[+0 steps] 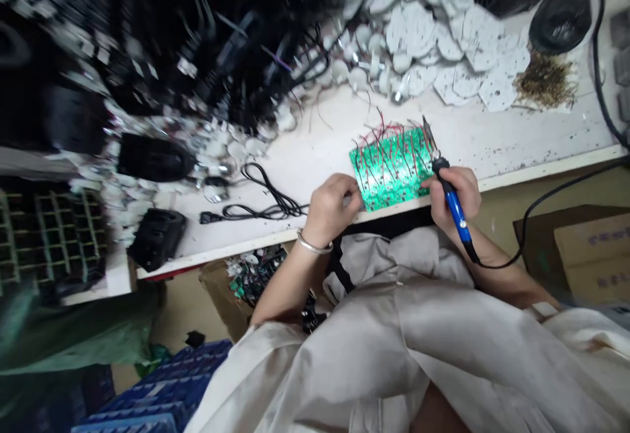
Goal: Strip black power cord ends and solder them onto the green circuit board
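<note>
A green circuit board panel [388,180] lies at the table's front edge, with thin red and black wires [381,134] across it and past its far side. My right hand [460,197] grips a blue soldering iron [455,210] by the board's right end. Its metal tip points away from me, over the far right corner. At the board's left edge my left hand [335,206] is closed, thumb and fingers together; whatever they hold is hidden. A coiled black cord [275,206] runs up to that hand, but whether it is held I cannot tell.
White discs [413,33] and small white parts are heaped at the back. Black housings [157,239] and tangled dark parts crowd the left. Brown granules [546,82] lie near a dark oval piece [561,16]. The iron's cable [551,187] loops right, above a cardboard box [590,249].
</note>
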Demonstrator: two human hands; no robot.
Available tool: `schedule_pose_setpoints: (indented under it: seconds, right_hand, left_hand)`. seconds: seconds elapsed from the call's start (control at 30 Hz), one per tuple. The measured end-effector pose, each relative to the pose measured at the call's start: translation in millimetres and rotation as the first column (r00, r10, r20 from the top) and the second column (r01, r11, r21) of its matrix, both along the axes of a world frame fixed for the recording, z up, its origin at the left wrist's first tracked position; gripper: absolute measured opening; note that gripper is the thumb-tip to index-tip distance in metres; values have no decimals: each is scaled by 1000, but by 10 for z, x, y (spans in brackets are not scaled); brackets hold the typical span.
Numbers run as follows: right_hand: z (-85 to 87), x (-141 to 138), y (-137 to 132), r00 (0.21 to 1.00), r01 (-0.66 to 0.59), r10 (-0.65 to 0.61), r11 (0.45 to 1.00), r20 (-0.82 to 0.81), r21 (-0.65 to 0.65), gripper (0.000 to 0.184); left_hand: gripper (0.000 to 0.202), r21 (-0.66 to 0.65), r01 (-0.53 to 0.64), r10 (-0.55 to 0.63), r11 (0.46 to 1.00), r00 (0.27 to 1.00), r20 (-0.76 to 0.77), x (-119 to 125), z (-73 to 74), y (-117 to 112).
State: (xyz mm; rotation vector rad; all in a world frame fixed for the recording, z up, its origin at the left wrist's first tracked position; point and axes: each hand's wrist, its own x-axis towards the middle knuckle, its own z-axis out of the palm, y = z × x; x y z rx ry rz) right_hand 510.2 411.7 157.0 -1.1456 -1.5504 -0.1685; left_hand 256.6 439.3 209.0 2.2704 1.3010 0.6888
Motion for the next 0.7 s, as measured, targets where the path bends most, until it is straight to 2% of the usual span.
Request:
schedule_pose_setpoints:
  seconds: [0.13, 0.2, 0.27, 0.33, 0.4, 0.47, 0.5, 0.57, 0.63, 0.7]
  right_hand:
    - [-10, -39, 19, 999, -20, 22, 999, -42, 45, 37]
    - [5, -53, 34, 999, -20, 23, 997, -47, 73, 37]
    - [25, -63, 46, 999, -9, 12, 996, -35, 85, 36]
    - [37, -73, 54, 1000, 9, -8, 996, -17, 90, 35]
    - [37, -86, 57, 999, 36, -35, 995, -14, 91, 35]
    - [32, -98, 55, 998, 59, -57, 995, -21, 81, 34]
    - [31, -102, 51, 998, 66, -64, 995, -29, 71, 33]
    - [31, -98, 39, 997, 65, -63, 997, -48, 42, 32]
    - [31, -79, 23, 997, 43, -42, 999, -63, 9, 31]
    - [24, -53, 10, 997, 23, -23, 1000, -67, -11, 33]
  left_hand:
    - [7, -38, 46, -51, 998, 992, -115, -95, 143, 83]
    - [3, 57, 13, -5, 998, 990, -141, -156, 238, 296]
    - [13, 261, -84, 121, 962, 984, -129, -202, 286, 666]
    - [22, 442, -180, 260, 879, 957, -127, -230, 259, 1137]
    - [30, 497, -209, 311, 843, 941, -131, -248, 197, 1574]
    - [25, 495, -139, 253, 858, 952, -171, -280, 187, 1822]
    - [24, 494, -82, 206, 866, 957, -203, -313, 221, 1844]
    - [31, 492, 20, 136, 871, 950, -280, -433, 366, 1685]
    - [40, 422, 45, 141, 906, 906, -399, -612, 549, 1336]
    - [42, 322, 77, 111, 943, 843, -526, -797, 670, 930]
